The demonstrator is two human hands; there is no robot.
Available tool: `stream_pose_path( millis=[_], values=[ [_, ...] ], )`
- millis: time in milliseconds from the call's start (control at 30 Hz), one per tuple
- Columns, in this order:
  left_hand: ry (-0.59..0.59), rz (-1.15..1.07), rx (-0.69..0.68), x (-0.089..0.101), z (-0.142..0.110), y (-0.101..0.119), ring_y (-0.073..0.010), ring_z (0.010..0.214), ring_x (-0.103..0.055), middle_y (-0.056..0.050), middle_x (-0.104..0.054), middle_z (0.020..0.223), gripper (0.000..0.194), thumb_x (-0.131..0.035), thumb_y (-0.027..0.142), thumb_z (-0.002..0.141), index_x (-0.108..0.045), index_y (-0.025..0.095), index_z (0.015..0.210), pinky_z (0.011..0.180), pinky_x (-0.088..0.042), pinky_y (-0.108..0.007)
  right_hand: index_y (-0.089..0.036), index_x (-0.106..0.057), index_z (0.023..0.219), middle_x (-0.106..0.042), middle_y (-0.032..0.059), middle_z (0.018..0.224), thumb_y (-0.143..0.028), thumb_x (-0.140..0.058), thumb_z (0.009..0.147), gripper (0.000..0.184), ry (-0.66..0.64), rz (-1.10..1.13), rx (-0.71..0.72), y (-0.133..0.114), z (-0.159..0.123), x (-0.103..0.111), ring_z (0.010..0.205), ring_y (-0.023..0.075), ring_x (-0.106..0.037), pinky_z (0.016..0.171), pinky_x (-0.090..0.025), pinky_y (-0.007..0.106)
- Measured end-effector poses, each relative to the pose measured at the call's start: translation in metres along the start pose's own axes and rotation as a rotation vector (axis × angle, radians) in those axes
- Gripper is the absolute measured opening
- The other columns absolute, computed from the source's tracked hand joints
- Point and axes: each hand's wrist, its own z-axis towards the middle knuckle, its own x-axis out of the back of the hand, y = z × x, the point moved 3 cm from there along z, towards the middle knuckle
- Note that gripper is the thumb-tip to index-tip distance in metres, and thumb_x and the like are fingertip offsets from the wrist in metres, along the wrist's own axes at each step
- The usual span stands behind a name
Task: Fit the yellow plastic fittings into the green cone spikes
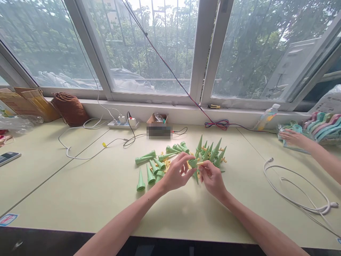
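Between the thumb and fingers of my left hand point(179, 170) is a green plastic spike point(192, 163), its wide collar up and its point slanting down. My right hand point(212, 177) pinches a small yellow plastic piece point(201, 163) against the side of that collar. Left of my hands lie several loose green cones point(150, 175), some standing, some on their sides. Small yellow pieces point(167, 163) are scattered among them, partly hidden behind my left hand. Behind my right hand stands a cluster of green cones point(214, 151) with yellow pieces sticking out of their sides.
At the right another person's hand point(295, 138) reaches toward pastel hangers point(323, 127). White cables point(295, 193) coil on the right of the table. A power strip point(124, 124), small cardboard box point(157, 118), brown pouch point(70, 108) and bottle point(268, 116) stand along the window side.
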Motion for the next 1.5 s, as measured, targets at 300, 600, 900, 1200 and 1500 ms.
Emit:
stream_pose_path(
  millis=[300,600,900,1200,1500],
  values=[
    [0.013,0.025,-0.024,-0.0004,-0.0006,0.0003,-0.0076,0.062,-0.054,-0.005,-0.055,0.101,0.028,-0.058,0.027,0.092,-0.056,0.023,0.12,0.049,-0.045,-0.021,-0.022,-0.054,0.088,-0.049,-0.0041,0.059,-0.037,-0.049,0.099,0.02,0.005,0.006,-0.005,-0.0019,-0.0003,-0.0001,0.044,0.0119,-0.05,0.043,-0.042,0.025],
    [0.013,0.033,-0.048,-0.0004,-0.0009,-0.0001,-0.0068,0.062,-0.055,-0.005,-0.054,0.102,0.028,-0.058,0.025,0.092,-0.055,0.023,0.12,0.048,-0.044,-0.02,-0.021,-0.054,0.089,-0.049,-0.0045,0.06,-0.034,-0.049,0.099,0.017,0.002,0.018,-0.004,0.0003,0.0002,-0.0002,0.045,0.0119,-0.05,0.044,-0.041,0.025],
    [0.032,0.064,-0.096,-0.0011,-0.0013,-0.0021,-0.0059,0.061,-0.054,-0.005,-0.054,0.103,0.03,-0.059,0.022,0.092,-0.054,0.023,0.121,0.048,-0.044,-0.019,-0.021,-0.054,0.089,-0.049,-0.0039,0.063,-0.034,-0.048,0.1,0.018,-0.001,0.022,-0.017,0.0021,-0.0005,-0.0004,0.046,0.0114,-0.05,0.045,-0.041,0.025],
    [0.066,0.084,-0.158,-0.0019,-0.0014,-0.0029,-0.0044,0.058,-0.053,-0.005,-0.054,0.102,0.031,-0.061,0.021,0.091,-0.054,0.022,0.121,0.046,-0.043,-0.018,-0.021,-0.055,0.09,-0.049,-0.0041,0.061,-0.034,-0.049,0.099,0.017,0.004,0.023,-0.021,0.0019,-0.001,-0.0001,0.046,0.0116,-0.051,0.044,-0.041,0.025],
    [0.078,0.119,-0.194,-0.0028,-0.0027,-0.0038,-0.004,0.057,-0.051,-0.006,-0.055,0.103,0.033,-0.06,0.019,0.091,-0.053,0.022,0.123,0.048,-0.045,-0.019,-0.021,-0.055,0.09,-0.05,-0.0041,0.06,-0.033,-0.049,0.099,0.017,0.007,0.016,-0.018,0.0025,0.0001,-0.0005,0.045,0.0116,-0.051,0.044,-0.041,0.025]
  ],
)
